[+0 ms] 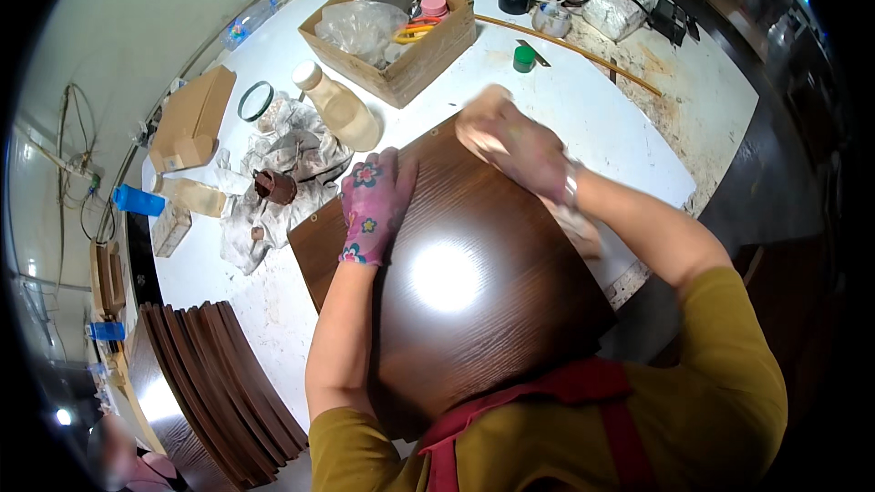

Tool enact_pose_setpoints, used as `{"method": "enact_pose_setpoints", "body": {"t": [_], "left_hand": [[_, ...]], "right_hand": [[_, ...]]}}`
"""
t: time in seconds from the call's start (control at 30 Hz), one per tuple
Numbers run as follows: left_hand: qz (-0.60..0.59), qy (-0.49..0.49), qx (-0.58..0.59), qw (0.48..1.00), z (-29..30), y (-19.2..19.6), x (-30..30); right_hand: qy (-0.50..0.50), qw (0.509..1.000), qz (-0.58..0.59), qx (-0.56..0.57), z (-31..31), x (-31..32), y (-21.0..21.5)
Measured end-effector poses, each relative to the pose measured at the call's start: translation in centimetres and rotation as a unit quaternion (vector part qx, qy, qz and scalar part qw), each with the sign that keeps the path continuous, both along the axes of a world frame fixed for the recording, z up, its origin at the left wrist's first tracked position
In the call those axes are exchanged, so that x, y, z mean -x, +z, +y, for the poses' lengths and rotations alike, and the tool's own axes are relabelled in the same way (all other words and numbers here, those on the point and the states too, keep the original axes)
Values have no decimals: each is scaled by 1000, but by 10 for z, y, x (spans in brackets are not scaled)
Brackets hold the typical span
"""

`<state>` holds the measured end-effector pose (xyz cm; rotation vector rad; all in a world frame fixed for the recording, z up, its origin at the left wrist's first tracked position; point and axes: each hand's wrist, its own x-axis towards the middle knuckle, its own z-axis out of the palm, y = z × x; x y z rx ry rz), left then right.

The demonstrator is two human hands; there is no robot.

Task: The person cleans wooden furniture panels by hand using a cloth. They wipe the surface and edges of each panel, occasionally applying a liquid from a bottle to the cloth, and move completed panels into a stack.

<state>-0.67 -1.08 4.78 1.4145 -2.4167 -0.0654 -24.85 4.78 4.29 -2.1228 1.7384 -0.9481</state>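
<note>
A dark brown wood-grain panel [510, 282] lies in front of me on the white table, with a bright lamp reflection on its surface. My left hand [372, 205], in a purple glove with flower prints, rests flat on the panel's left part, fingers stretched toward its far edge. At the far right edge of the panel is my right hand [524, 150], also gloved and smeared by motion. It is closed on a pale cloth [481, 123], whose outline is blurred; a pale piece also shows below the wrist, beside the panel's right edge.
Several dark panels [214, 392] stand stacked at lower left. Beyond my left hand are a cream bottle [337, 107], stained rags [296, 150] and a brown-smeared cup [274, 187]. A cardboard box [392, 46] of supplies, a green-capped jar [523, 58] and a thin rod [574, 53] lie farther back.
</note>
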Motion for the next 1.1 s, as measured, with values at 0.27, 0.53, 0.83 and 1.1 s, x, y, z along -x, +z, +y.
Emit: {"method": "enact_pose_setpoints", "body": {"t": [0.27, 0.53, 0.83, 1.1], "left_hand": [[-39, 28, -79, 996, 1, 6, 0], [-13, 5, -44, 999, 1, 6, 8], [-57, 57, -77, 994, 3, 4, 7], [-27, 10, 7, 1000, 1, -10, -4]], "right_hand": [[-23, 993, 99, -54, 25, -6, 18], [-71, 993, 59, -78, -83, 12, 2], [13, 999, 12, -36, -16, -4, 22], [-11, 990, -34, -137, 18, -2, 60]]}}
